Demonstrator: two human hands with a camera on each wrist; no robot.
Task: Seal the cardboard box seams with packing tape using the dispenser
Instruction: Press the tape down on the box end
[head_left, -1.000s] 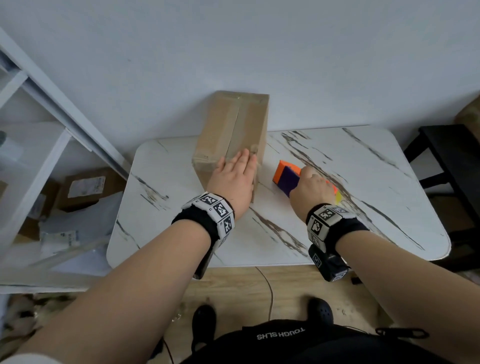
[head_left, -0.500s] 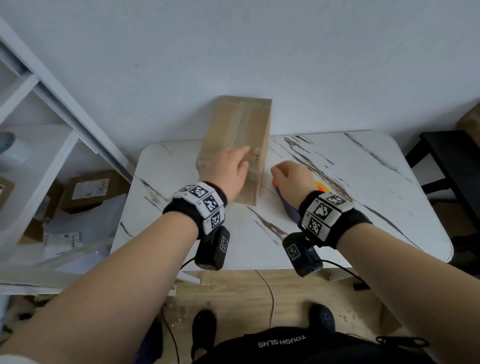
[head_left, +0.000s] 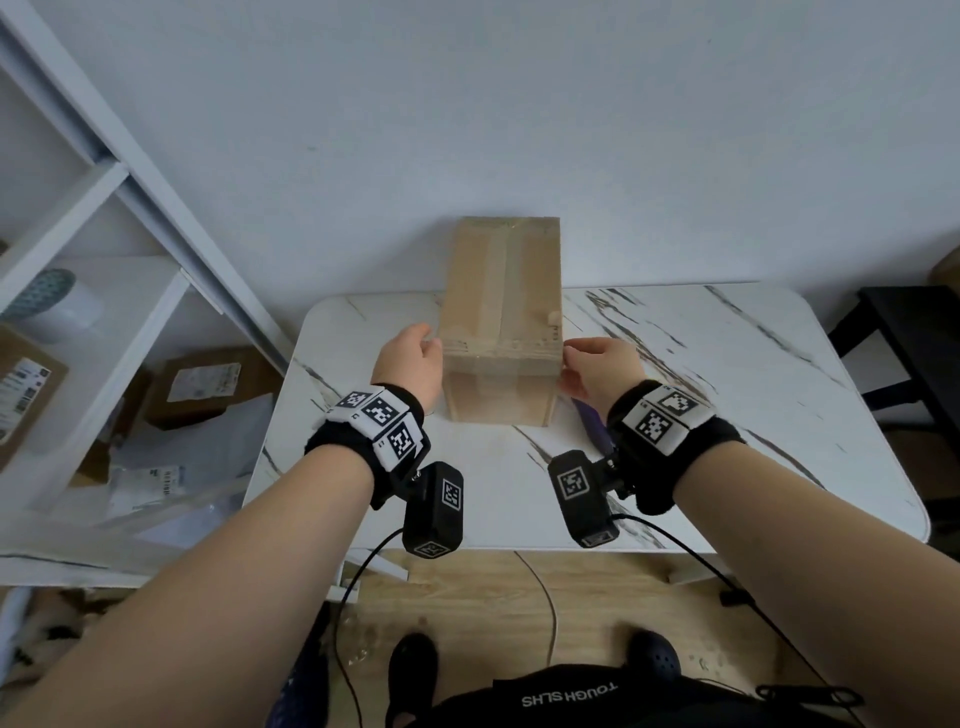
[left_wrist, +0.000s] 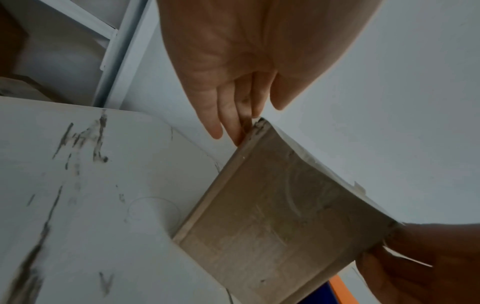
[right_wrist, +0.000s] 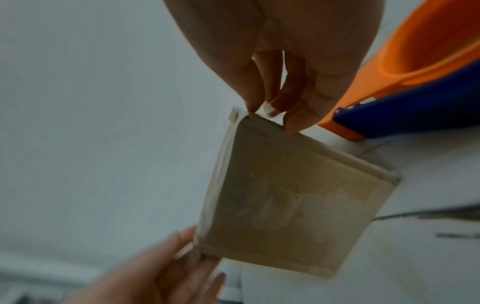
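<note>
The cardboard box (head_left: 503, 317) stands near the middle of the worktop (head_left: 727, 415), toward its far edge and close to the wall. Both hands are on it at its near top corners: the left hand (head_left: 410, 364) lies against the left side, the right hand (head_left: 597, 366) against the right. In the left wrist view the left hand's fingers (left_wrist: 228, 115) are straight and together, their tips touching the box's corner edge. In the right wrist view the right hand's fingers (right_wrist: 293, 115) point down, loosely together, with tips on the box's upper edge; neither hand is clamped round anything.

A strip of tape (head_left: 500, 280) already runs lengthwise along the box's top, over the centre seam, and seems to fold down onto the near end face. A small loose tab shows at the right top edge. So the top seam looks sealed. Whether the edge seams or the underside carry tape cannot be told from here.

The dispenser (right_wrist: 405, 86), orange and blue, lies on the worktop just right of the box, behind the right hand, and nobody holds it. The likely step in hand is steadying or turning the box to bring up another seam; taping that seam would remain to be done.
</note>
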